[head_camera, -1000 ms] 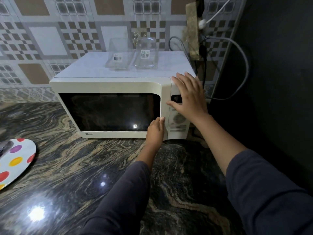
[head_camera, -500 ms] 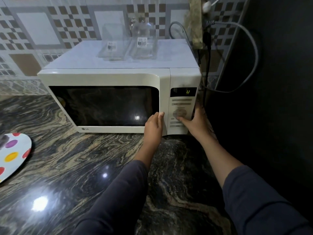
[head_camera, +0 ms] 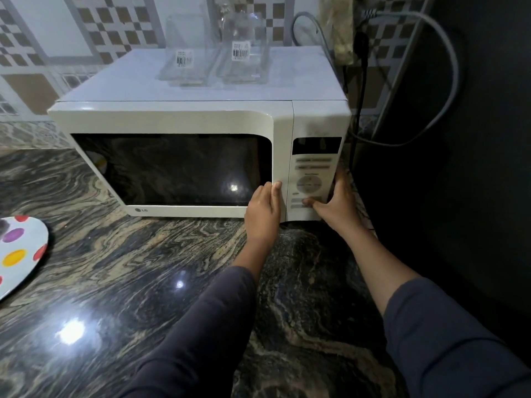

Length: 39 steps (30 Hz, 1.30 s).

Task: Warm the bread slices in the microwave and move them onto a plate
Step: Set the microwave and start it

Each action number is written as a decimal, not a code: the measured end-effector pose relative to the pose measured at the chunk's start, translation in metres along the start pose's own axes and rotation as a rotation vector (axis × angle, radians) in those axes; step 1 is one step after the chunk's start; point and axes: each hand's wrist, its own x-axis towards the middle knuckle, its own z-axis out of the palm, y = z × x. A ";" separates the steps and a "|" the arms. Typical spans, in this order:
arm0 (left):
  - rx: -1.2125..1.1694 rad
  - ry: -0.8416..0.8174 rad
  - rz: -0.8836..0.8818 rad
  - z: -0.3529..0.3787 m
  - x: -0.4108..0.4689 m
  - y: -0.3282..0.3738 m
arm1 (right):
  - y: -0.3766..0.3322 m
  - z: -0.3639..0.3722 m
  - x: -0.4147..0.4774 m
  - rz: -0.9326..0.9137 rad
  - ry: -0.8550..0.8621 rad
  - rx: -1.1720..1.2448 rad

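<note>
A white microwave (head_camera: pixel 178 119) stands on the dark marbled counter with its door shut; the dark window hides the inside, and no bread slices are in view. My left hand (head_camera: pixel 263 209) rests flat against the door's lower right edge, fingers together. My right hand (head_camera: pixel 334 203) wraps the lower right corner of the control panel (head_camera: pixel 311 179), its thumb pressing a button near the panel's bottom. A white plate with coloured dots (head_camera: pixel 20 254) lies on the counter at the far left, partly cut off by the frame.
Two clear containers (head_camera: pixel 214 53) with barcode labels sit on top of the microwave. Grey and black cables (head_camera: pixel 448 81) loop behind it at the right, beside a dark wall. Tiled wall behind. The marbled counter (head_camera: pixel 129 282) stretches in front.
My right hand dropped from the top of the control panel to its lower part, and its thumb now presses a lower button. The left hand stayed on the door. The view moved closer.
</note>
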 end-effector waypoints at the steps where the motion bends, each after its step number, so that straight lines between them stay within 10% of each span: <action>1: 0.005 0.001 0.001 0.000 0.000 0.001 | 0.000 0.000 0.000 0.008 0.001 0.007; 30: -0.085 -0.147 -0.045 -0.017 0.005 0.007 | -0.027 -0.004 -0.002 0.303 0.009 0.209; 39: 0.135 -0.210 -0.039 -0.032 -0.019 -0.021 | -0.032 0.008 -0.037 0.345 0.056 -0.057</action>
